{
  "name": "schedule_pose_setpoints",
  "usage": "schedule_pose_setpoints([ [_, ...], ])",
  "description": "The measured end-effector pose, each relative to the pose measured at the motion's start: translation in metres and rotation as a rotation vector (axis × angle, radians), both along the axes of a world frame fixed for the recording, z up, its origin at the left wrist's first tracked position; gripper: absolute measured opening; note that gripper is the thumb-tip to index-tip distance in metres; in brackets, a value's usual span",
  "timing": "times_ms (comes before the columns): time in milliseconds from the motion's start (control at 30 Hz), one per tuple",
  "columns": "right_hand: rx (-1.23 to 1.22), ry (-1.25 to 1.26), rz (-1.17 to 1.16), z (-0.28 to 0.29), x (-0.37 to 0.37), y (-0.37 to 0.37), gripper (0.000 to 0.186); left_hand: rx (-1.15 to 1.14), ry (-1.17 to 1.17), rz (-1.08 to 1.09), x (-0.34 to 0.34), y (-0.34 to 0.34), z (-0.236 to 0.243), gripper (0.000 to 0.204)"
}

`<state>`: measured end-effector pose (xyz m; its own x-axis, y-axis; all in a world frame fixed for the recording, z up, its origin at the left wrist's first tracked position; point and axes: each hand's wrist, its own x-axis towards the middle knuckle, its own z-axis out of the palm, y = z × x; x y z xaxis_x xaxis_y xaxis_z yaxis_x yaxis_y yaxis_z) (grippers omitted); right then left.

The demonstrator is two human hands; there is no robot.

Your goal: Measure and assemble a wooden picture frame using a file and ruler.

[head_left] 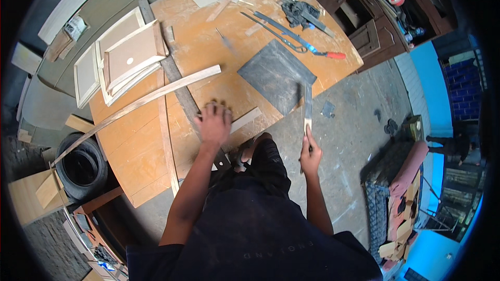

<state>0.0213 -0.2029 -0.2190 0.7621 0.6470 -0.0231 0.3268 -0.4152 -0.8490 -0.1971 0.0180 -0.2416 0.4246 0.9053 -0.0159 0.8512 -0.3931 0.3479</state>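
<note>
My left hand (pixel 215 122) lies palm down on the orange-brown wooden table (pixel 130 161), its fingers spread and slightly blurred. Just to its right is a short pale wood strip (pixel 246 119), and a long dark bar (pixel 179 86) runs by its fingers. Past the table's near right edge, my right hand (pixel 311 156) is closed around a long tool with a flat grey blade (pixel 308 99) and what looks like a pale wooden handle; its exact kind I cannot tell. The blade's far end overlaps the corner of a dark square sheet (pixel 273 75) on the table.
Stacked wooden frames (pixel 130 61) sit at the table's left. A long wood strip (pixel 156 91) crosses that side and overhangs toward a tyre (pixel 82 166). Toward the far right lie a red-handled tool (pixel 333 55) and a crumpled black bag (pixel 299 13). Brown cabinets (pixel 364 36) stand beyond.
</note>
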Motion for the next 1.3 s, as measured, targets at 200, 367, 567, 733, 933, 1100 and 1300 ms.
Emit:
schedule_pose_setpoints([
  [200, 0.077, 0.071, 0.14, -0.015, 0.0, 0.023, 0.039, 0.013, 0.043, -0.182, 0.027, -0.023, -0.011, 0.045],
  [367, 0.09, 0.117, 0.278, 0.007, 0.033, 0.104, 0.038, -0.432, -0.375, 0.014, 0.047, -0.005, 0.041, 0.029],
  [567, 0.32, 0.053, 0.406, 0.012, 0.088, 0.181, 0.039, -0.71, -1.075, 0.217, 0.079, 0.011, 0.146, 0.019],
  [733, 0.181, 0.188, 0.404, 0.038, 0.123, 0.219, 0.036, -0.514, -1.229, 0.065, 0.103, 0.017, 0.215, 0.014],
  [933, 0.256, 0.332, 0.416, 0.036, 0.135, 0.24, 0.039, -0.383, -1.33, -0.102, 0.121, 0.016, 0.25, 0.024],
  [1100, 0.269, 0.366, 0.437, 0.037, 0.13, 0.246, 0.042, -0.369, -1.359, -0.118, 0.132, 0.02, 0.256, 0.024],
  [1300, 0.249, 0.402, 0.493, 0.023, 0.128, 0.244, 0.041, -0.362, -1.389, -0.012, 0.14, 0.033, 0.248, 0.026],
])
